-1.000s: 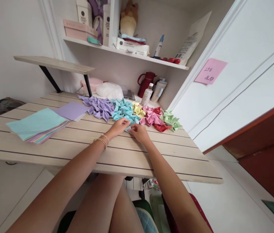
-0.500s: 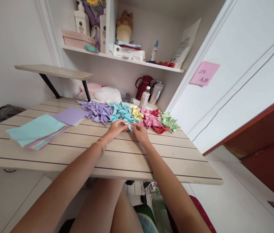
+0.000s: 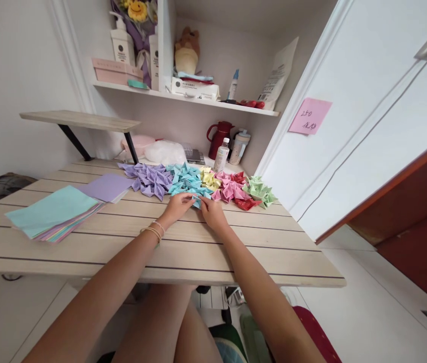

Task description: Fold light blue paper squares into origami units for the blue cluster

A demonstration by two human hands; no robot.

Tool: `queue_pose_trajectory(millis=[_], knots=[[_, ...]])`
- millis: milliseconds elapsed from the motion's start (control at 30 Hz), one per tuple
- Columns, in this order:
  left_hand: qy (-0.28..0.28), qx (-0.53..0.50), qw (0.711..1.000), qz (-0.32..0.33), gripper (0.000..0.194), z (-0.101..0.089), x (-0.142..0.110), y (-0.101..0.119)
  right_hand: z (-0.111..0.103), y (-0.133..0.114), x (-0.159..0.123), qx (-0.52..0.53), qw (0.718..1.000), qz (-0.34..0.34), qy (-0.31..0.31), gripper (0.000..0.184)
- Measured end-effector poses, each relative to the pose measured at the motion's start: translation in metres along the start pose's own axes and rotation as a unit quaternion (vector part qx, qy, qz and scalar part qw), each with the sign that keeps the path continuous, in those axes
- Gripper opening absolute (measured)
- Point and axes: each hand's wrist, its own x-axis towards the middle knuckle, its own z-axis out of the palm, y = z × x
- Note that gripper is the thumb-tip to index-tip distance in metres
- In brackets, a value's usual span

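Observation:
Between my two hands is a small folded piece of light blue paper (image 3: 196, 202), partly hidden by the fingers. My left hand (image 3: 178, 207) pinches its left side, and my right hand (image 3: 211, 212) grips its right side. Just beyond them lies a row of folded paper cranes: purple ones (image 3: 150, 180), blue ones (image 3: 185, 177), yellow ones (image 3: 209, 179), pink ones (image 3: 231, 187), red ones (image 3: 246, 203) and light green ones (image 3: 260, 190). Off to the left sits a fanned stack of coloured paper sheets (image 3: 52, 209), light blue on top, beside purple sheets (image 3: 105, 187).
A raised wooden shelf (image 3: 80, 121) on black legs stands at the table's back left. Behind the cranes are a clear bottle (image 3: 221, 156), a red jug (image 3: 220, 139) and a pale tumbler (image 3: 240, 146). The wooden table (image 3: 183, 252) ends just above my legs.
The whole view has tilted and shifted slightly, with things on the shelves sitting lower. Both hands still hold the blue paper, and the fingers have changed position a little around it.

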Motion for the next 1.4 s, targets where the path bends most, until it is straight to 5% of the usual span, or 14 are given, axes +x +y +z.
queue_pose_trajectory(millis=[133, 267, 400, 567, 800, 1067, 1400], knots=[[0.016, -0.039, 0.999, -0.016, 0.03, 0.003, -0.001, 0.003, 0.0, -0.001, 0.0, 0.103, 0.993, 0.04, 0.045, 0.03], [-0.006, -0.138, 0.985, -0.106, 0.037, 0.005, -0.002, 0.004, 0.0, 0.002, 0.003, 0.22, 0.969, 0.068, 0.09, 0.02], [-0.011, -0.194, 0.97, -0.144, 0.038, 0.004, -0.002, 0.002, 0.0, 0.006, 0.006, 0.237, 0.966, 0.07, 0.075, 0.015], [0.052, -0.09, 0.992, -0.072, 0.033, -0.002, 0.002, 0.0, -0.001, 0.003, 0.006, 0.21, 0.973, 0.074, 0.056, 0.02], [-0.004, 0.061, 0.997, 0.053, 0.019, -0.003, 0.0, 0.006, -0.005, -0.002, 0.003, 0.132, 0.99, 0.03, 0.049, 0.018], [-0.043, 0.068, 0.995, 0.057, 0.029, -0.005, -0.001, 0.002, -0.003, -0.003, 0.001, 0.131, 0.99, 0.043, 0.031, 0.017], [-0.026, 0.169, 0.978, 0.116, 0.023, -0.007, -0.001, 0.014, -0.006, -0.007, 0.0, 0.112, 0.992, 0.051, 0.03, 0.014]])
